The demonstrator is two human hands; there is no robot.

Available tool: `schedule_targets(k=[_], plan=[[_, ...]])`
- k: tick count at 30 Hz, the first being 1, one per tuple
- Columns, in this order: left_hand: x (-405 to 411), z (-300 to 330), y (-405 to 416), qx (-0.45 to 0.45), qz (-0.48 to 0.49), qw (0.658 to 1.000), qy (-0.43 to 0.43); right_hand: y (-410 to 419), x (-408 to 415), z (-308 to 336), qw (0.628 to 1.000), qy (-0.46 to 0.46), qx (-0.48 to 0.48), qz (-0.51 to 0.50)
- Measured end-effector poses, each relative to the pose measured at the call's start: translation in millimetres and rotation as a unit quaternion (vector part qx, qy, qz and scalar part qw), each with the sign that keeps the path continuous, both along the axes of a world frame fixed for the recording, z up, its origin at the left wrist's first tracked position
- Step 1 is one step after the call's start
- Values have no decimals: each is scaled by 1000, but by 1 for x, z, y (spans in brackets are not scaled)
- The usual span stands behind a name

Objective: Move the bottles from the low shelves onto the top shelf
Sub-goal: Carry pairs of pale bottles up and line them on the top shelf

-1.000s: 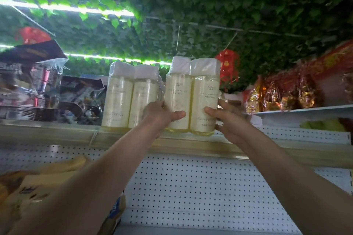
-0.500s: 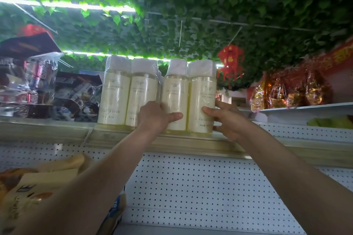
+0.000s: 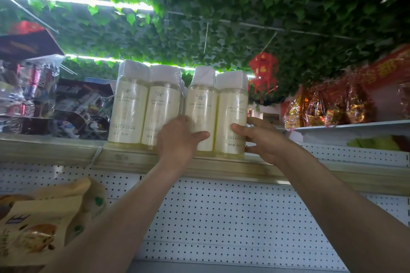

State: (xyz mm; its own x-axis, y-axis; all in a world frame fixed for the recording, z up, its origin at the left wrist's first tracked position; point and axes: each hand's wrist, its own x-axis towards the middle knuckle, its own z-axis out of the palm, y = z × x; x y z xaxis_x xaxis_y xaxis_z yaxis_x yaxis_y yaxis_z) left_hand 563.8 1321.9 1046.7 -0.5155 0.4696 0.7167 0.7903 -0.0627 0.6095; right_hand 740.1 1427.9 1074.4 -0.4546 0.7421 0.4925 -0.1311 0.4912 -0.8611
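both arms reach up to the top shelf (image 3: 124, 157), where four pale yellow bottles with white caps stand upright in a row at the front edge. the left hand (image 3: 177, 142) holds the third bottle (image 3: 200, 108) low on its body: the thumb lies across the front of the label and the other fingers go around the left side, between this bottle and the second bottle (image 3: 163, 104). the right hand (image 3: 261, 139) holds the fourth bottle (image 3: 231, 115) in the same way, with the thumb on the front near the bottom and the fingers curled around its right side. these two bottles touch each other, and they are between the two hands. their bottoms look to be on the shelf, but i cannot tell if they rest with full weight. the first bottle (image 3: 128, 104) is further to the left of the left hand, just beside the second one, and no hand touches these two. further left of the left hand there are dark packages in clear wrap (image 3: 82, 108). below the left forearm is a brown snack bag (image 3: 40, 228). to the right of the right hand, on another shelf, are shiny red and gold packs (image 3: 328, 106). above the hands hang green leaves (image 3: 244, 6) and a red lantern (image 3: 263, 71).
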Motion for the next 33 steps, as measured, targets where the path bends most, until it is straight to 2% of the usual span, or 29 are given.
schedule_targets(k=[10, 18, 27, 33], plan=[[-12, -2, -1, 12, 44, 998, 39, -5, -16, 0, 1000, -12, -2, 20], [-13, -6, -2, 70, 37, 996, 41, -11, -22, 1, 1000, -29, 1, -2], [-15, -11, -4, 77, 9, 996, 39, -25, -26, 3, 997, -55, 3, -51], [-23, -15, -19, 47, -35, 997, 41, -48, -32, 0, 988, -45, 3, -149]])
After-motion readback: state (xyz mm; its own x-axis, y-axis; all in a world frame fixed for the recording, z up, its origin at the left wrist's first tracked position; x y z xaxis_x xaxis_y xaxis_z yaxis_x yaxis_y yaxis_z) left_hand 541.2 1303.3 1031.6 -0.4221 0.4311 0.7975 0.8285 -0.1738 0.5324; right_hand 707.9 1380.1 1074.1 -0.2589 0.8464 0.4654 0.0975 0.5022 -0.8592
